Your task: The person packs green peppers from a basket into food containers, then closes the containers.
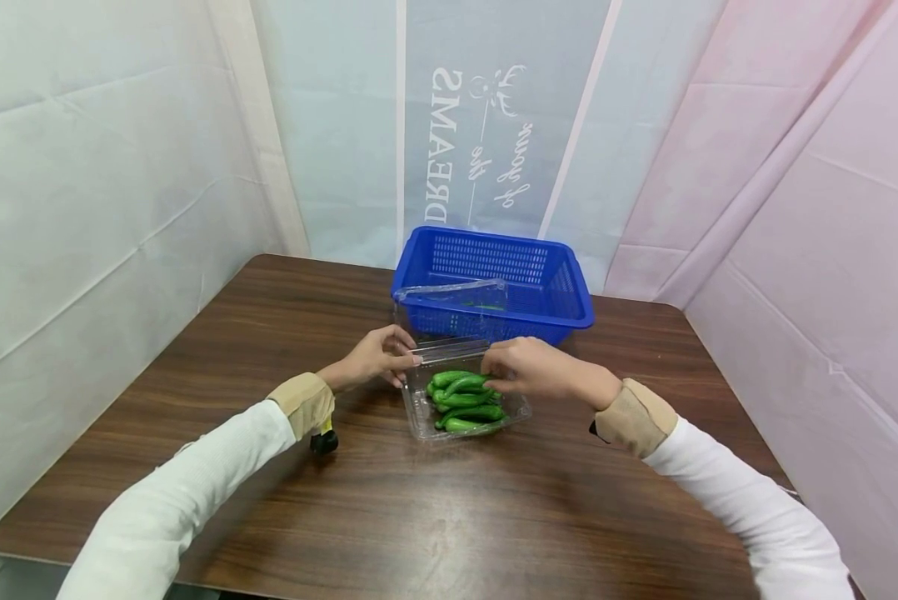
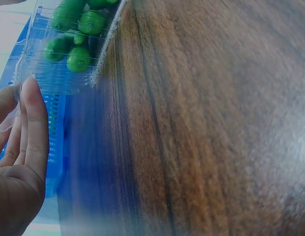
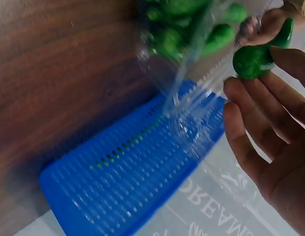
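Observation:
A clear plastic clamshell box (image 1: pixel 416 423) lies on the table with several green peppers (image 1: pixel 470 400) inside. Its lid (image 1: pixel 449 289) is raised and leans back over the near side of a blue basket. My left hand (image 1: pixel 377 357) pinches the box's left edge near the hinge, thumb on one side and fingers on the other. Over the box's right side is my right hand (image 1: pixel 533 367). In the right wrist view it holds one curved green pepper (image 3: pixel 256 60) between thumb and fingertips, above the other peppers.
Behind the box stands the blue perforated basket (image 1: pixel 580 287), with some green showing through its holes. Brown wood-grain table (image 1: pixel 389 517) lies underneath. Fabric curtains (image 1: pixel 344 125) hang behind and at both sides, the back one with printed lettering.

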`<action>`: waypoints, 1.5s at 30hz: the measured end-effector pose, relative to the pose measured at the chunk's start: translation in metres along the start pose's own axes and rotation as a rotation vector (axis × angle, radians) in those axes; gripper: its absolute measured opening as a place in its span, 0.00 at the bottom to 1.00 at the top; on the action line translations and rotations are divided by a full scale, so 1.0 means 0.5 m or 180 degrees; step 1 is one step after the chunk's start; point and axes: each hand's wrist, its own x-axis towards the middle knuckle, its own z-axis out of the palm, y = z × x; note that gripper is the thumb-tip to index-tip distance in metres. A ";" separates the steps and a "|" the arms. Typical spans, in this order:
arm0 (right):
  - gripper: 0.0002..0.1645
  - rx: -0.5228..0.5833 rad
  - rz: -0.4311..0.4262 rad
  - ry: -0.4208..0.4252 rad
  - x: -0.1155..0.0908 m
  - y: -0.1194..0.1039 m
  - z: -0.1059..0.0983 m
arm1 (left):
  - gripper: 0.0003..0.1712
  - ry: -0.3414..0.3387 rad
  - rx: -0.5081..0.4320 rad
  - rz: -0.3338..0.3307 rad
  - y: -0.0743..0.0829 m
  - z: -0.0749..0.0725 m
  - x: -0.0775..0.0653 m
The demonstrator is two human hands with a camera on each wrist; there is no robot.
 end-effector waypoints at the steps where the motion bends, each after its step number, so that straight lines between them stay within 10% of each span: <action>1: 0.05 -0.0009 -0.0012 -0.0052 -0.001 -0.002 0.005 | 0.24 -0.0001 -0.0003 0.0001 0.000 0.000 0.001; 24: 0.09 -0.0042 0.0007 -0.0511 -0.005 -0.011 0.052 | 0.23 0.0125 0.0034 0.0092 -0.051 -0.007 0.024; 45: 0.02 -0.0013 0.0003 -0.0123 -0.005 0.007 0.038 | 0.25 0.0084 -0.0065 0.0105 -0.055 -0.009 0.025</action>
